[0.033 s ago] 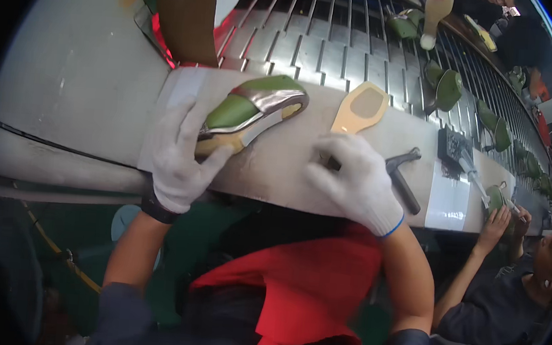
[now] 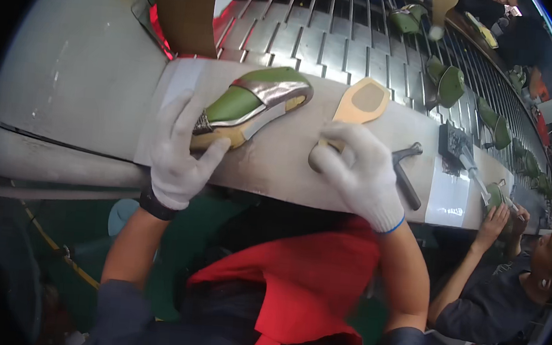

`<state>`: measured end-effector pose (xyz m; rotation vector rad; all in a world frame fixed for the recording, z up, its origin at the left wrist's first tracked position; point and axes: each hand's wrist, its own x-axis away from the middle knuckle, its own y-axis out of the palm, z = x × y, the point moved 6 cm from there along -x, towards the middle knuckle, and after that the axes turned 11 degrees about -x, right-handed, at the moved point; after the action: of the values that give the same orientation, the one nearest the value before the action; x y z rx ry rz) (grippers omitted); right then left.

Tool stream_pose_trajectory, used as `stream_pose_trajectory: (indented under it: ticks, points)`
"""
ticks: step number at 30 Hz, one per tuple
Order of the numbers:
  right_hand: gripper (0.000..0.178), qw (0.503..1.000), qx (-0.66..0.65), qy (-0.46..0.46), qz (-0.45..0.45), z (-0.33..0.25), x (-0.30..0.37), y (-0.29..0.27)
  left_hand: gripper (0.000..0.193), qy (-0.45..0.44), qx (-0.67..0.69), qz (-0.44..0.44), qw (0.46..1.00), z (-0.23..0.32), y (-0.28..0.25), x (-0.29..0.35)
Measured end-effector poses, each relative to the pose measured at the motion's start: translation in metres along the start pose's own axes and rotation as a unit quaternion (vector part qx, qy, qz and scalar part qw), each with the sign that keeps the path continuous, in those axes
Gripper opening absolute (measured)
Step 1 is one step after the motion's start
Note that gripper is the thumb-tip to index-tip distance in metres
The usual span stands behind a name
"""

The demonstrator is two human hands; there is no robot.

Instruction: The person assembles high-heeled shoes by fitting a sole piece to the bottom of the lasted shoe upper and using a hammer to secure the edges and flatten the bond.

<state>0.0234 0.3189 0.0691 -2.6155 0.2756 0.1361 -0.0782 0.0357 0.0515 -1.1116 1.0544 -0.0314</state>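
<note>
On the bench in front of me lies a green and metallic-silver shoe (image 2: 245,105) on its side, its tan sole edge turned toward me. My left hand (image 2: 177,148), in a white knit glove, grips its near-left end, with the thumb on the sole edge and the fingers along the upper. My right hand (image 2: 363,173), gloved too, is curled over the narrow end of a tan insole (image 2: 362,105) lying flat; part of that end shows between thumb and fingers. A dark-handled hammer (image 2: 407,179) rests just right of this hand.
Behind the bench runs a slatted metal conveyor (image 2: 300,28) carrying several green shoe parts (image 2: 450,87). A brown upright panel (image 2: 185,13) stands far left. Right of the hammer is a black block-shaped container (image 2: 452,144). A co-worker's hands (image 2: 499,219) hold a green piece farther right.
My right hand's fingers have shifted, showing more of the insole's narrow end. My left hand keeps its grip on the shoe. The bench appears slightly higher in view.
</note>
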Motion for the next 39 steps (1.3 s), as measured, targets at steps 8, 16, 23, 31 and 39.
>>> stream_pose_trajectory:
  ticks: [8, 16, 23, 31, 39]
  points:
    - [0.04, 0.899, -0.372, 0.102, 0.205, 0.045, -0.007, 0.056, 0.065, -0.083, 0.139, 0.108, 0.981, -0.02, 0.02, 0.03]
    - [0.039, 0.892, -0.36, 0.137, 0.238, 0.044, -0.019, 0.053, 0.053, -0.133, 0.215, 0.035, 0.967, -0.028, 0.027, 0.032]
    - [0.041, 0.924, -0.294, 0.149, 0.194, 0.047, 0.006, 0.047, 0.063, -0.261, 0.406, 0.008, 0.876, -0.034, 0.028, 0.043]
    - [0.02, 0.929, -0.277, 0.114, 0.218, 0.061, 0.017, 0.045, 0.056, -0.305, 0.491, -0.036, 0.815, -0.026, -0.032, 0.005]
    - [0.016, 0.961, 0.08, -0.018, 0.265, 0.026, 0.066, 0.044, 0.041, -0.275, 0.577, 0.059, 0.767, -0.015, -0.028, -0.059]
